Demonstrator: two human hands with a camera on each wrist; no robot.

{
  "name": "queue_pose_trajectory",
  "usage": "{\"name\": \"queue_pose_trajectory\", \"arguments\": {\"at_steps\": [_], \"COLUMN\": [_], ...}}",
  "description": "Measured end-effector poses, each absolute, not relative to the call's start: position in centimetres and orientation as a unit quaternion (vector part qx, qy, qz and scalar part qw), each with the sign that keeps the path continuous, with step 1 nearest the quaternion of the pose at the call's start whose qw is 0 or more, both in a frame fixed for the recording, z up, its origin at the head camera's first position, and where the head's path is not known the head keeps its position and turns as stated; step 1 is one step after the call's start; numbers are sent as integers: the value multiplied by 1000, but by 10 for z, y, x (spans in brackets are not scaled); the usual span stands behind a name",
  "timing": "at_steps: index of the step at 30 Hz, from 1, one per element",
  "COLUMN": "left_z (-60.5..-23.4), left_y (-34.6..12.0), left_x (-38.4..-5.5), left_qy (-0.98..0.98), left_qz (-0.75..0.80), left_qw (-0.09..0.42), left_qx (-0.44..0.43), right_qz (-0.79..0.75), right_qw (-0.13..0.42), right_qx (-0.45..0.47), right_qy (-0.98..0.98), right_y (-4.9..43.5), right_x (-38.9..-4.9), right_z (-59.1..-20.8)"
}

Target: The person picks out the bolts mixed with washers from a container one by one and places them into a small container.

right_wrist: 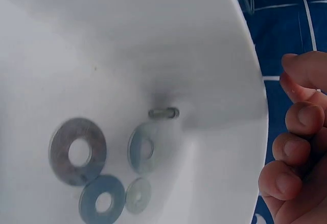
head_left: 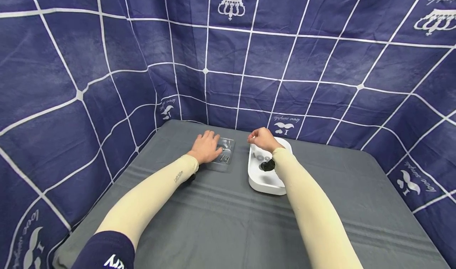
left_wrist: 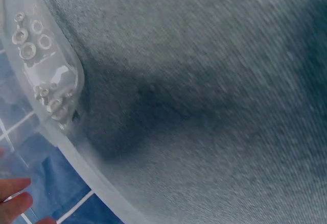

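Note:
My left hand [head_left: 206,148] lies spread at the left side of a clear plastic tray [head_left: 219,167], its fingers extended and thumb over the tray. Small screws [head_left: 224,158] sit in one compartment; in the left wrist view, shiny washers [left_wrist: 27,51] show through the plastic. My right hand [head_left: 262,138] hovers at the far left rim of a white tray [head_left: 267,188], its fingers curled and thumb close to the index finger. Nothing shows between them. Inside the white tray, a short bolt [right_wrist: 162,113] lies near several flat washers [right_wrist: 60,152] of different sizes.
Both trays stand side by side on a grey cloth-covered table [head_left: 221,221]. A blue curtain [head_left: 270,55] with white lines hangs along the back and sides. Black wrist devices [head_left: 268,165] are worn under the forearms, the right one above the white tray.

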State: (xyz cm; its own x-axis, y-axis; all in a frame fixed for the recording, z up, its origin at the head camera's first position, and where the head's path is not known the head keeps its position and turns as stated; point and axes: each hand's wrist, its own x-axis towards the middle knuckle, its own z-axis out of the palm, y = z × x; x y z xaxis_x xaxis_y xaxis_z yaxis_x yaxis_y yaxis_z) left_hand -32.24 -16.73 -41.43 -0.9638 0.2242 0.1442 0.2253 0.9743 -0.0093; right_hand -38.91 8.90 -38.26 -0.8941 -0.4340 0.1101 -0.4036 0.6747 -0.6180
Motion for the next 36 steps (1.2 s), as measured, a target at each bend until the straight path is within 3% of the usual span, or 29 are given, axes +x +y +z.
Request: {"name": "queue_pose_trajectory", "arguments": {"at_steps": [36], "left_z": [-407], "left_y": [-94], "left_x": [-331], "left_qy": [-980], "left_qz": [-36], "left_qw": [91], "left_qx": [-171], "right_qz": [-377], "right_qw": [23], "right_qx": [-152], "right_qy": [914], "right_y": [131], "right_x": [-375], "right_z": [-414]}}
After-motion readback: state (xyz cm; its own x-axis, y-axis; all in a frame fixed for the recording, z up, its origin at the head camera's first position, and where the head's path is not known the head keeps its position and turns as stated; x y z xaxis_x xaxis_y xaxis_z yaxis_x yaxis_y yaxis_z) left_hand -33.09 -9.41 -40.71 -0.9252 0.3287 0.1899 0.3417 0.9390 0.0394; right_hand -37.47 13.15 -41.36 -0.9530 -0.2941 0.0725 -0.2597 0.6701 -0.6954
